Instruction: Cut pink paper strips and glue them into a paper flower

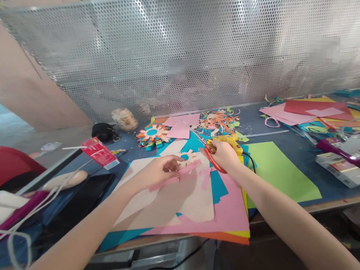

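Note:
My right hand [224,154] grips orange-handled scissors [211,155], whose blades point away toward the back of the table. Over the cream paper sheets [162,210], the fingers of my left hand [162,166] are curled round a pink paper strip [191,168]; their exact grip is blurred. More pink pieces [206,178] lie beside it. Just beyond my left fingertips is a small cream paper flower with a blue centre [185,156]. A yellow glue gun [233,143] with a black cord lies behind my right hand.
A finished-looking layered paper flower [152,135] and a heap of paper shreds [219,121] lie toward the perforated metal screen [186,49]. Green paper [280,171] is at right. A red carton with straw [100,152] and a black phone-like slab [83,202] are at left.

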A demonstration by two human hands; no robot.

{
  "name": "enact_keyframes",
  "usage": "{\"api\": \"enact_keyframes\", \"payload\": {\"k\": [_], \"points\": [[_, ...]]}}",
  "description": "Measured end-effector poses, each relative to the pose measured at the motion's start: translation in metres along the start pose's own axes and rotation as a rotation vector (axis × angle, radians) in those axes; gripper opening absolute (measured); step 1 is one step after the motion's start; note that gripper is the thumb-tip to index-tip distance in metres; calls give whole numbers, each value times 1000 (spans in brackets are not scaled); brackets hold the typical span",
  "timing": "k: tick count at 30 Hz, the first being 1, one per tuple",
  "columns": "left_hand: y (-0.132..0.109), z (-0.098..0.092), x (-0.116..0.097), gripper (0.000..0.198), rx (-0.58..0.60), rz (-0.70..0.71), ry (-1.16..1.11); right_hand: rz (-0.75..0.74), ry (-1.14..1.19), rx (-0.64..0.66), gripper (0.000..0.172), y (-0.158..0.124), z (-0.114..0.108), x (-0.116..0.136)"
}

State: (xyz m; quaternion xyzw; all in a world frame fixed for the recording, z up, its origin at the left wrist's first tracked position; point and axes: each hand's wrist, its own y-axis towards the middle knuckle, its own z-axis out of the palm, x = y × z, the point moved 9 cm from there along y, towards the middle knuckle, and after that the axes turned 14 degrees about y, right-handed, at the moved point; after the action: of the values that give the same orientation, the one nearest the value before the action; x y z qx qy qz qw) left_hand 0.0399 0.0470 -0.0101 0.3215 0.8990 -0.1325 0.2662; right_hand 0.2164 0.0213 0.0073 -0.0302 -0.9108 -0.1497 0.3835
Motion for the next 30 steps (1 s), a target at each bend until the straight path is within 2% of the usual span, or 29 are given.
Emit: {"api": "enact_keyframes", "payload": {"k": [3, 7, 10, 13, 16, 20, 24, 27, 30], "points": [[-2, -4, 5, 36, 1, -30, -68, -4, 8, 3, 44, 0, 0, 0], [-4, -17, 16, 34, -73, -86, -120, -28, 28, 2, 42, -1, 0, 3], [-6, -29, 22, 34, -201, -91, -235, -31, 67, -15, 41, -2, -2, 3], [-6, -39, 28, 36, -397, -119, -506, -73, 189, -37, 42, -2, -3, 5], [0, -34, 25, 35, -492, -142, -762, -117, 421, -22, 42, -1, 1, 8], [11, -27, 2, 34, -521, -93, -824, -23, 745, 144, 37, -3, 20, 6], [14, -23, -10, 33, -556, -47, -857, 20, 794, 227, 34, -9, 28, 11], [15, -17, -4, 34, -561, -79, -920, 59, 827, 262, 29, -12, 34, 12], [15, -14, 2, 33, -552, -105, -931, 95, 855, 244, 22, -14, 35, 11]]}}
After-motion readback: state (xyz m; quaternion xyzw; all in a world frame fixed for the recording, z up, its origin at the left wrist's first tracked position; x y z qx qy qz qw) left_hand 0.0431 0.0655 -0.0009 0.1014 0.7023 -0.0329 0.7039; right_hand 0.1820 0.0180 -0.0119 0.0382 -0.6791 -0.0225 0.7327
